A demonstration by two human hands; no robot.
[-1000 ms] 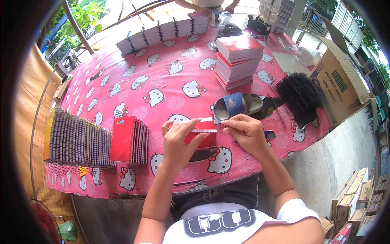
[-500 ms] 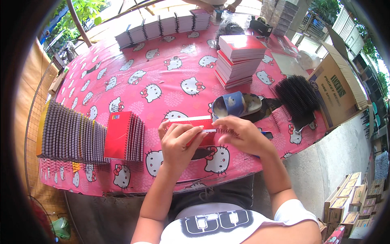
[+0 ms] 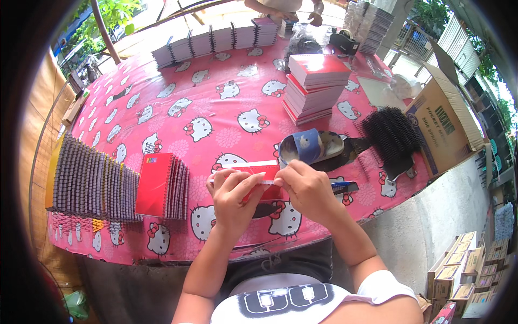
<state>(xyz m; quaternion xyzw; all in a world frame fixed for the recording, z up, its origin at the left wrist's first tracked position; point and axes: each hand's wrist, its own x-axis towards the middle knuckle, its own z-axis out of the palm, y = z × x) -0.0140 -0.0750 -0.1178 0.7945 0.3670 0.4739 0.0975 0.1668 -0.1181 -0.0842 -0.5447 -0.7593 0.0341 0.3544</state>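
Presently holding a red memo [image 3: 273, 193] in the left grip [image 3: 234, 190], with thumb and fingers closed on its left part, above the near side of the pink-covered counter [image 3: 213, 110]. Pinching at its right end with the right grip [image 3: 307, 188], narrow, with fingertips drawn close together; cannot tell of anything held between them. Can make out a white page edge along the memo's far side, and a long dark shape below it, too covered to name.

Lying beside the right wrist, with a blue part and a dark end: a cutter [image 3: 344, 187]. Just beyond the right grip, a blue slipper [image 3: 308, 146]. Farther right, heaped black springs [image 3: 389, 129], next to an open carton [image 3: 449, 121]. Behind the slipper, an uneven stack of red pads [image 3: 317, 93].

Well to the left of the left grip, a few red notebooks [image 3: 155, 185] standing close together, beside a long row of spiral books [image 3: 94, 181] with a yellow cover at its outer end. Along the far edge, more spiral blocks [image 3: 218, 42], and near them a co-worker's hands [image 3: 281, 16].
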